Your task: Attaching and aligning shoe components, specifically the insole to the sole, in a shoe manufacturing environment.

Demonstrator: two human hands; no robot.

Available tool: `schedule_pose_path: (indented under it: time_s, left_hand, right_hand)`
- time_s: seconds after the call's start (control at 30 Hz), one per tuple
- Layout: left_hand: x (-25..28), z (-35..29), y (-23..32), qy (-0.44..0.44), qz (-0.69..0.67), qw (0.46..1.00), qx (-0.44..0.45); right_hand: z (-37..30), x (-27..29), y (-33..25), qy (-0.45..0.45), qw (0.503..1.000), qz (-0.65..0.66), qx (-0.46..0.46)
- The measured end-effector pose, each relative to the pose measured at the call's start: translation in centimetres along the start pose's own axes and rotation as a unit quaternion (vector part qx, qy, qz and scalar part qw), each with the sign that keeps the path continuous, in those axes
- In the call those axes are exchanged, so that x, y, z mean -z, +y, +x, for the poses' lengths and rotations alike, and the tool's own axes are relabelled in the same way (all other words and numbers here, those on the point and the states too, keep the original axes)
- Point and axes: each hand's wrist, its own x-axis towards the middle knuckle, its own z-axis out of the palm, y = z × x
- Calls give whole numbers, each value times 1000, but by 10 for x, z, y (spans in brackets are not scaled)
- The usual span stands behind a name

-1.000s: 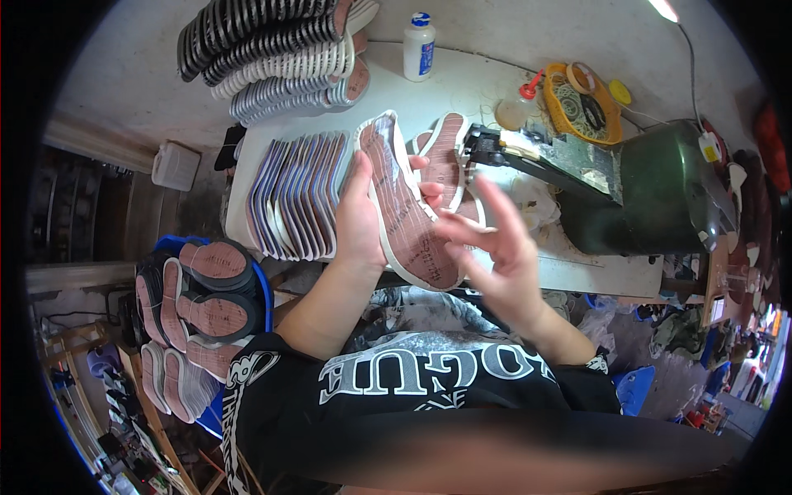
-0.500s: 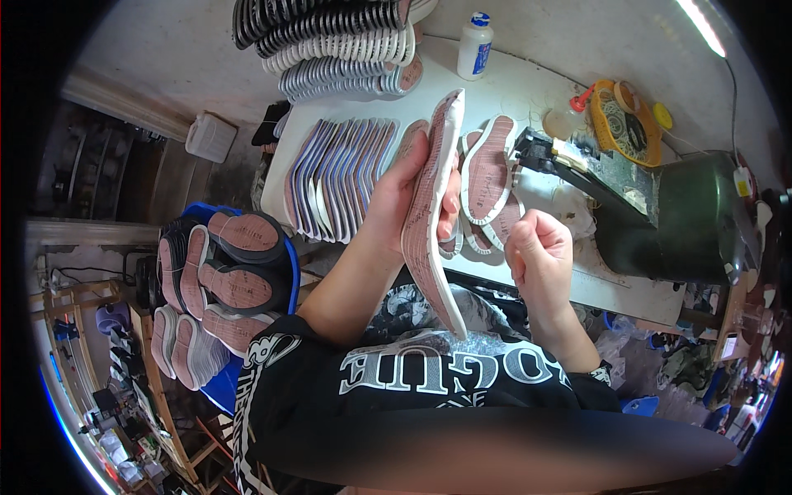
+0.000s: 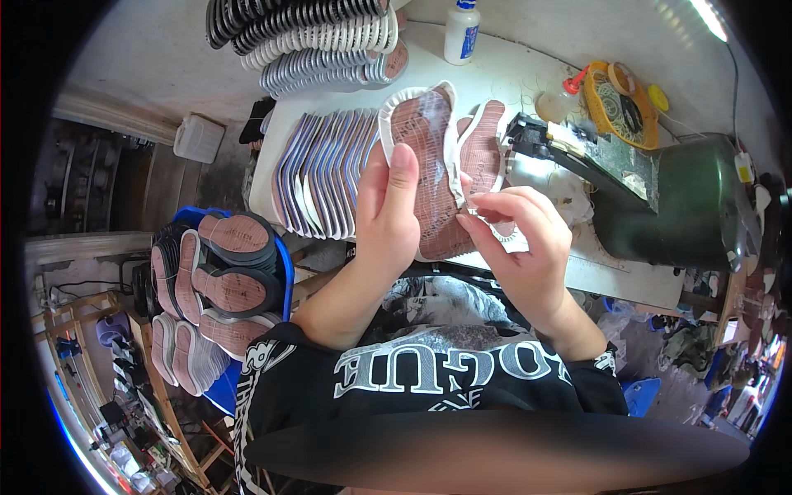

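My left hand [image 3: 388, 206] grips a brownish-pink shoe insole [image 3: 425, 136] with a white edging, its thumb lying on the brown face. The insole is raised over the worktable, that face turned toward me. At its right edge my right hand [image 3: 532, 243] has thumb and forefinger brought together on the white edging. Whether anything else is between those fingertips cannot be made out. Just behind lie more white-edged insoles [image 3: 485, 136] on the table, partly hidden by the held one and my right hand. A long row of insoles [image 3: 318, 169] stands on edge left of my left hand.
Stacked black, white and grey soles [image 3: 322, 45] fill the table's back left. A white bottle [image 3: 462, 33], a yellow basket [image 3: 596, 107] and a dark green machine [image 3: 672, 210] stand at the back and right. A blue bin [image 3: 286, 268] heaped with soles is at left.
The insole has been turned from edge-on to show its brown face. My right hand has moved up and left to its edge, its curled fingers now pinching there.
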Motion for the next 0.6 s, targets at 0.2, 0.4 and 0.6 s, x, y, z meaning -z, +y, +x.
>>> schedule_pose_path:
  time_s: [0.2,0.4,0.6]
  left_hand:
    - [4,-2,-6,-36,164,976,-137]
    - [5,-6,-2,-64,247,959,-121]
    - [7,-4,-4,-9,326,936,-131]
  right_hand:
    - [11,4,-5,-51,975,-189,101]
    - [29,10,-13,-214,929,-288,91]
    - [38,-6,9,-121,983,-134,35]
